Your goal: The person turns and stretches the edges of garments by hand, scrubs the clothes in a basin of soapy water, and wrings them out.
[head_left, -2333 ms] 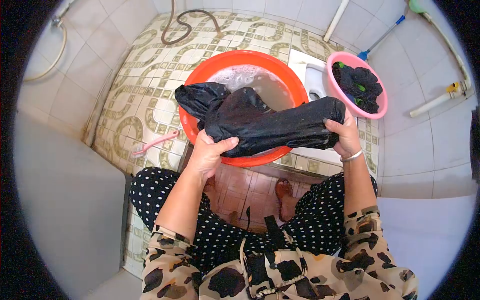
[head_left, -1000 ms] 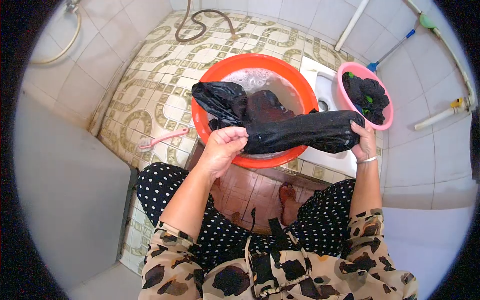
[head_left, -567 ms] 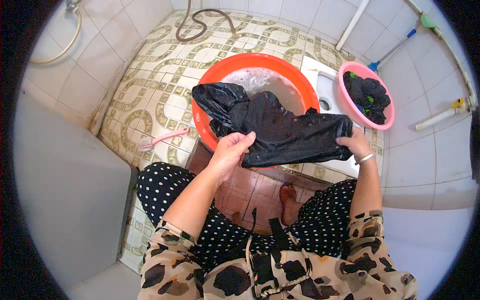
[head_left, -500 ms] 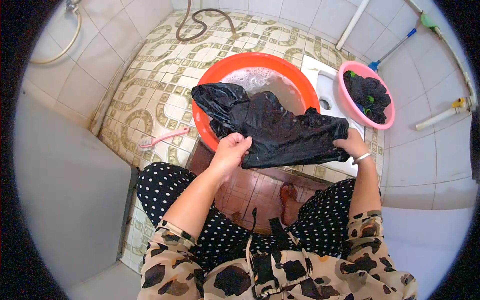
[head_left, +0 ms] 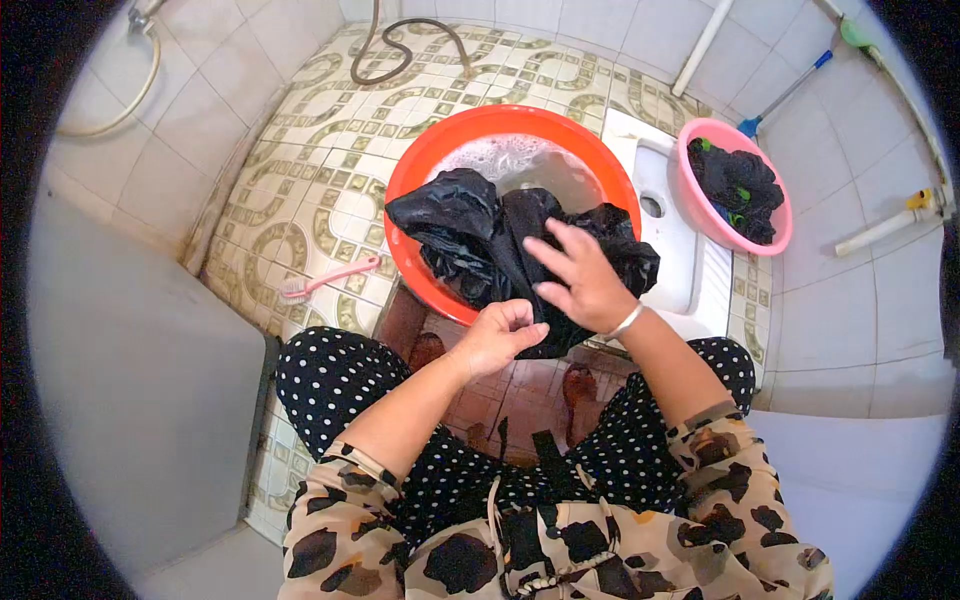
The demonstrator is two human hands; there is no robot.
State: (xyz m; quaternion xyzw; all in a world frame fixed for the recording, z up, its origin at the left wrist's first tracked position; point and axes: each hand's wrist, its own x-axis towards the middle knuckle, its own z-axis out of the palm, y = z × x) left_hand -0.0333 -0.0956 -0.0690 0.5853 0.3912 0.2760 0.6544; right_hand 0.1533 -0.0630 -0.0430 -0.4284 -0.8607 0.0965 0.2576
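Note:
A wet black garment [head_left: 460,215] hangs bunched over the near side of a red basin [head_left: 520,118] that holds foamy water. My left hand [head_left: 500,338] pinches the garment close to the basin's front rim. Just right of it, my right hand [head_left: 580,275] is over the cloth with its fingers apart; whether it touches the fabric I cannot tell. A white bangle is on the right wrist. Part of the garment falls below the rim between my knees.
A pink brush [head_left: 330,280] lies on the tiles left of the basin. To the right, a pink basin [head_left: 688,190] of dark clothes rests on a white squat toilet [head_left: 712,285]. A hose [head_left: 440,22] curls at the back; a grey panel [head_left: 150,400] stands left.
My right hand has let go of the garment's right end and moved left, close to my left hand. The garment, stretched out before, has slumped together over the basin.

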